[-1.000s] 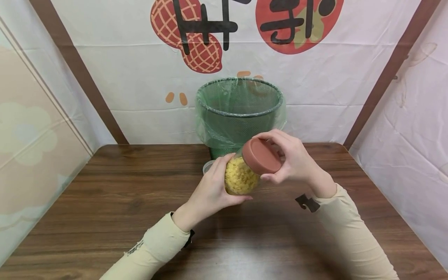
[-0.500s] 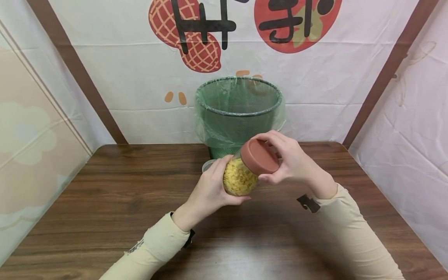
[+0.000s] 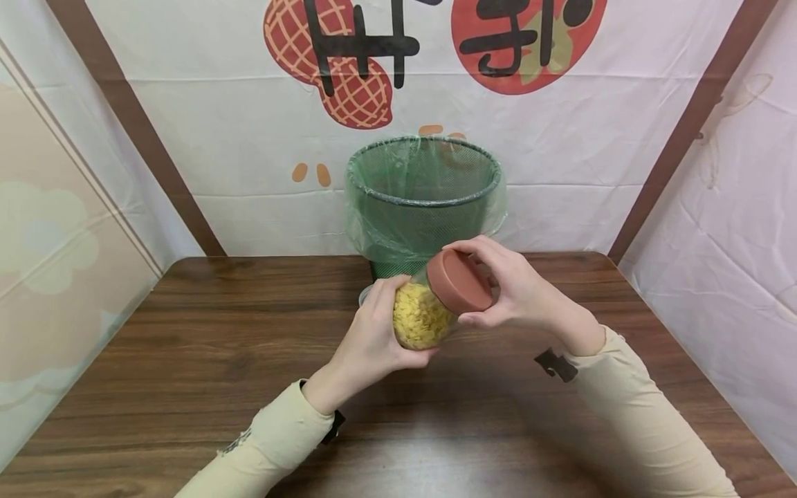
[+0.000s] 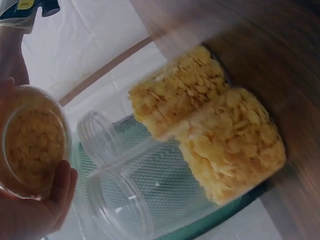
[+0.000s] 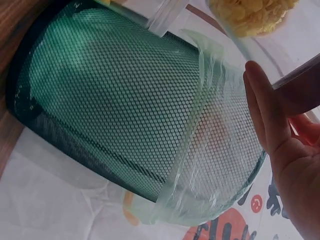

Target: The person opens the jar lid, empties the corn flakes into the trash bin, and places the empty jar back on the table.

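My left hand (image 3: 370,335) grips the body of a clear jar (image 3: 420,318) partly filled with yellow flakes. Fingers and thumb of my right hand (image 3: 519,287) are curled round the jar's wide reddish-brown lid (image 3: 459,282). The jar is held above the table, leaning so that the lid points up and to the right; the lid covers its mouth. In the left wrist view the jar's round base (image 4: 37,140) shows the flakes inside. The right wrist view catches the lid (image 5: 302,90) beside my right fingers, with flakes (image 5: 255,17) behind the jar wall.
Two clear containers (image 4: 232,145) of yellow flakes stand close together on the table, mostly hidden behind my left hand in the head view. Behind them is a green mesh bin (image 3: 423,228) with a thin plastic liner. A printed cloth (image 3: 261,221) hangs at the back of the wooden table (image 3: 249,360).
Both hands have drifted slightly left with the jar and lid. Their grips look the same.
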A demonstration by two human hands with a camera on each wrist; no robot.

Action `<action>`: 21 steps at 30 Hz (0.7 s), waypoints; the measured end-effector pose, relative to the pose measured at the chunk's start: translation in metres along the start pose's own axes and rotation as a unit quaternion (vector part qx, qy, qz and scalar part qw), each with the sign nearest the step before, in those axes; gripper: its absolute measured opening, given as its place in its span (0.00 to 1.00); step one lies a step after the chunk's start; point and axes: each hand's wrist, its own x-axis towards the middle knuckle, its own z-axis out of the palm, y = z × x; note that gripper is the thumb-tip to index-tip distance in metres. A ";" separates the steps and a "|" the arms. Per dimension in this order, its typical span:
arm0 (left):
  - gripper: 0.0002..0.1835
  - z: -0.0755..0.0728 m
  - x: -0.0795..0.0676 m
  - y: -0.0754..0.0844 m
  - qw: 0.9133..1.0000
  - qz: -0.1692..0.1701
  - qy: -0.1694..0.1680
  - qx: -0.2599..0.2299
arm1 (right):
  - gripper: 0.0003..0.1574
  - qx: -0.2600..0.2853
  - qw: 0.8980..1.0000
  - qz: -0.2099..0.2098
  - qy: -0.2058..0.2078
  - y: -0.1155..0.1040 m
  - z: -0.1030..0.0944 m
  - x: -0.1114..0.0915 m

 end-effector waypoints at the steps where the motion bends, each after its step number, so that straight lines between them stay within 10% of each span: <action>1: 0.51 0.000 0.000 0.001 1.000 -0.005 -0.002 -0.004 | 0.53 0.004 1.000 0.001 0.001 0.000 0.000 0.000; 14: 0.52 0.002 0.002 0.004 0.999 -0.027 -0.019 -0.018 | 0.43 0.065 0.995 0.074 -0.014 -0.012 0.002 -0.004; 21: 0.51 0.000 0.001 0.008 1.000 -0.019 -0.005 -0.004 | 0.29 0.031 0.990 0.120 0.060 -0.032 0.009 -0.003</action>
